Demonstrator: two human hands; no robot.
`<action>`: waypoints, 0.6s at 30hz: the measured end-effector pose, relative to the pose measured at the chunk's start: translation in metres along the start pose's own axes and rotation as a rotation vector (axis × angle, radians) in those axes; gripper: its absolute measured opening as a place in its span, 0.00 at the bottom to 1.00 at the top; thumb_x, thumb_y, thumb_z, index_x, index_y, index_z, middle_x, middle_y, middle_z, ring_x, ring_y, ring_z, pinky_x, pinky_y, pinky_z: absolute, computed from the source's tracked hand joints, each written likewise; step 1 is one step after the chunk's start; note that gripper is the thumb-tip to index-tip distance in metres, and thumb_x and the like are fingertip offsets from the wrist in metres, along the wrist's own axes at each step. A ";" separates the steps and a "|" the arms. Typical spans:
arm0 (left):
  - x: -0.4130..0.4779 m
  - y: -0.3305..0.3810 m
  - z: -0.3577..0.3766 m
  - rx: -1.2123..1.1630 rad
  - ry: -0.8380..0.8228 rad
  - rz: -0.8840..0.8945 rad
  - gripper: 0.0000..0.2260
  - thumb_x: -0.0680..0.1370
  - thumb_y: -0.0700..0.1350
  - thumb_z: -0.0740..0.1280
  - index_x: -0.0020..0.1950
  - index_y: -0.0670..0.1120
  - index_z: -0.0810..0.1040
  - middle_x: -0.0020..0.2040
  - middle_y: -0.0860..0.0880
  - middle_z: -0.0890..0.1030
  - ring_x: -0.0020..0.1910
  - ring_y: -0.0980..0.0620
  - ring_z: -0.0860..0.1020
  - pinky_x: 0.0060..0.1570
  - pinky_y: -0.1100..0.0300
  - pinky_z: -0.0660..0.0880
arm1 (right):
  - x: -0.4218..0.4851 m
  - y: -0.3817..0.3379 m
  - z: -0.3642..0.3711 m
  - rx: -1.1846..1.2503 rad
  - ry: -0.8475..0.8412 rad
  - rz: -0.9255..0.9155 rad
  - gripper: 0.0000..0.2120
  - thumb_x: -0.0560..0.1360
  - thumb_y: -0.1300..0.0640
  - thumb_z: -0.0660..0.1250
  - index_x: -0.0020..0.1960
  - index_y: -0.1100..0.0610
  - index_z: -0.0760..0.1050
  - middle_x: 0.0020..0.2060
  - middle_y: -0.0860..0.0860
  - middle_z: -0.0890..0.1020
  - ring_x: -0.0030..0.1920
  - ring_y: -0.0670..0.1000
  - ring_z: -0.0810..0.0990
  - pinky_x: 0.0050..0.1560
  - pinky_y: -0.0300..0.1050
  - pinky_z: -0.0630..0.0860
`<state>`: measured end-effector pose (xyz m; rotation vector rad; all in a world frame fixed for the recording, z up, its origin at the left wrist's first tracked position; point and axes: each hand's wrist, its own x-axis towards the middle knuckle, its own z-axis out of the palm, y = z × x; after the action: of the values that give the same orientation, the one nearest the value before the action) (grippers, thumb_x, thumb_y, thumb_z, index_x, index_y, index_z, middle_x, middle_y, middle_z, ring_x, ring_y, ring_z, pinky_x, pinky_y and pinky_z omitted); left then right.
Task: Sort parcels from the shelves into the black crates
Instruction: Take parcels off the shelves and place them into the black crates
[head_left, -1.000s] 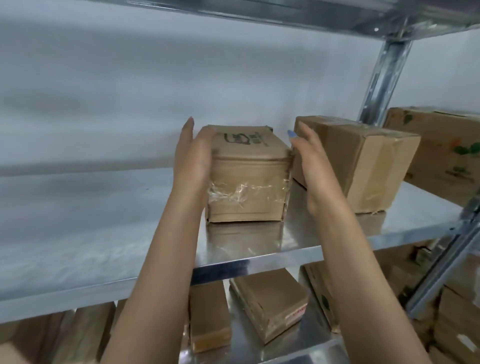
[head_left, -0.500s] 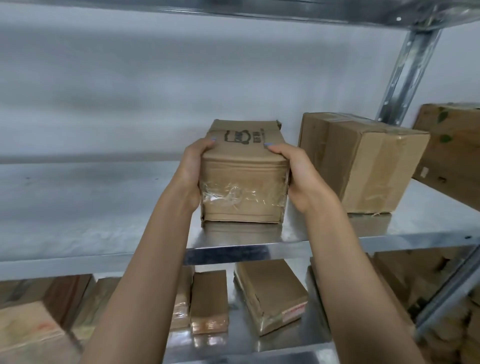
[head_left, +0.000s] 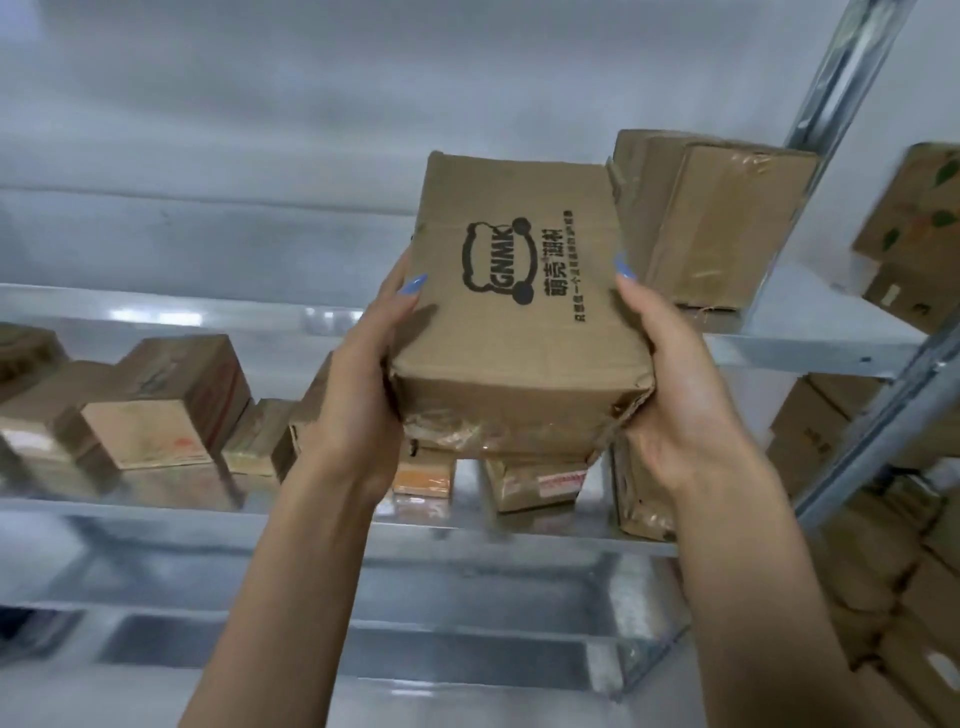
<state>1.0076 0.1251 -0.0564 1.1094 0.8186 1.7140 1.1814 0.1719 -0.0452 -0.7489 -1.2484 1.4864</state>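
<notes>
Metal shelf fills the view, taped box at right end of upper deck, small parcels along lower deck's back edge. Printed box is off the shelf, in the air before the upper deck's front edge, long axis pointing away from the person. Left hand and right hand clamp its near corners from opposite sides, equally near. Crates not in view, so carrying it likely needs a turn away

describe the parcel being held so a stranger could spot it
Find the upper metal shelf. Just in front of it, the left hand and right hand grip one cardboard parcel. Unlike its neighbours, it bears a black GNMK logo on top.
</notes>
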 end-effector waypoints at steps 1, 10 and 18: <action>-0.016 -0.005 0.000 -0.026 0.032 -0.009 0.24 0.75 0.51 0.58 0.70 0.48 0.73 0.54 0.52 0.83 0.50 0.55 0.81 0.39 0.65 0.77 | -0.013 0.007 -0.004 -0.014 -0.002 0.007 0.14 0.80 0.47 0.58 0.57 0.49 0.79 0.48 0.46 0.86 0.51 0.46 0.84 0.49 0.45 0.77; -0.117 -0.062 -0.011 -0.021 0.257 -0.132 0.12 0.79 0.49 0.59 0.50 0.52 0.82 0.48 0.52 0.85 0.44 0.56 0.82 0.36 0.67 0.76 | -0.103 0.088 -0.027 -0.074 -0.017 0.113 0.20 0.78 0.46 0.61 0.70 0.41 0.69 0.64 0.43 0.79 0.66 0.45 0.75 0.71 0.54 0.68; -0.155 -0.091 -0.022 0.122 0.259 -0.285 0.17 0.82 0.53 0.51 0.56 0.52 0.78 0.47 0.52 0.85 0.45 0.55 0.82 0.37 0.63 0.76 | -0.139 0.137 -0.043 -0.001 -0.039 0.215 0.31 0.70 0.46 0.66 0.73 0.41 0.65 0.63 0.43 0.80 0.67 0.48 0.75 0.67 0.51 0.71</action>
<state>1.0455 0.0140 -0.1939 0.8117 1.1964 1.5995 1.2201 0.0613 -0.2067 -0.8806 -1.2279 1.6802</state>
